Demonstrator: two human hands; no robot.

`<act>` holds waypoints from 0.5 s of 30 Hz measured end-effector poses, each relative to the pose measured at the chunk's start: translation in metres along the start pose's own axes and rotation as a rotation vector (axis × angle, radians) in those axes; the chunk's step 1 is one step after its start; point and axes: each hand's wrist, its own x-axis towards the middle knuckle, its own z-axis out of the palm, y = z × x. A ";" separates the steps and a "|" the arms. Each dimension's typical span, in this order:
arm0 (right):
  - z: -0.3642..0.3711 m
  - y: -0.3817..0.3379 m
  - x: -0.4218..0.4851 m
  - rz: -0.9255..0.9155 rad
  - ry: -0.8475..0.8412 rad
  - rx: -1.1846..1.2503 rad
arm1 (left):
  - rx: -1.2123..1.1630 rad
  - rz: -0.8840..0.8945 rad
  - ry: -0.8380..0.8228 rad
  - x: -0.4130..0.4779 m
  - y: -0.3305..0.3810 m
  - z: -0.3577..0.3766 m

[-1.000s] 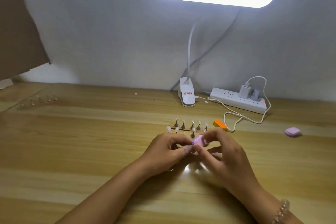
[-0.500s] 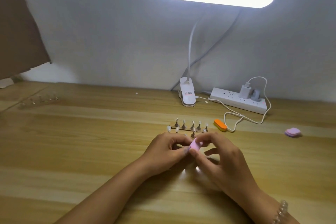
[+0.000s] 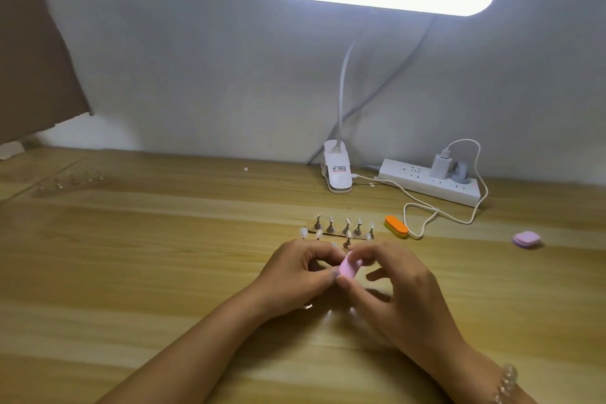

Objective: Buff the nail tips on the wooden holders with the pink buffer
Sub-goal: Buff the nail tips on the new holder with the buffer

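Observation:
My right hand [image 3: 390, 285] pinches the small pink buffer [image 3: 349, 267] between thumb and forefinger at the middle of the wooden table. My left hand [image 3: 295, 272] is curled beside it, fingertips meeting the buffer's lower edge; what they pinch is hidden, probably a nail tip stand. Just beyond my hands lies a wooden holder [image 3: 337, 229] with a row of metal stands carrying clear nail tips. A second holder [image 3: 72, 180] with stands lies far left.
An orange buffer block [image 3: 396, 226] lies right of the near holder, beside a looping white cable [image 3: 423, 216]. A purple buffer [image 3: 526, 239] sits far right. A clip lamp base [image 3: 337, 170] and power strip [image 3: 429, 182] stand at the wall.
The pink buffer has slid down and toward me against my left fingertips, from up near the holder to lower between both hands. My hands have hardly shifted.

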 end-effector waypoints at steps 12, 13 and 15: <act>-0.004 0.004 0.003 0.108 0.057 -0.034 | -0.011 -0.019 0.001 0.000 -0.002 0.000; -0.004 0.004 0.003 0.102 0.060 -0.047 | -0.009 -0.012 -0.002 0.000 -0.002 0.000; -0.002 0.000 0.001 0.019 0.021 -0.036 | -0.005 0.003 -0.004 0.000 -0.002 0.000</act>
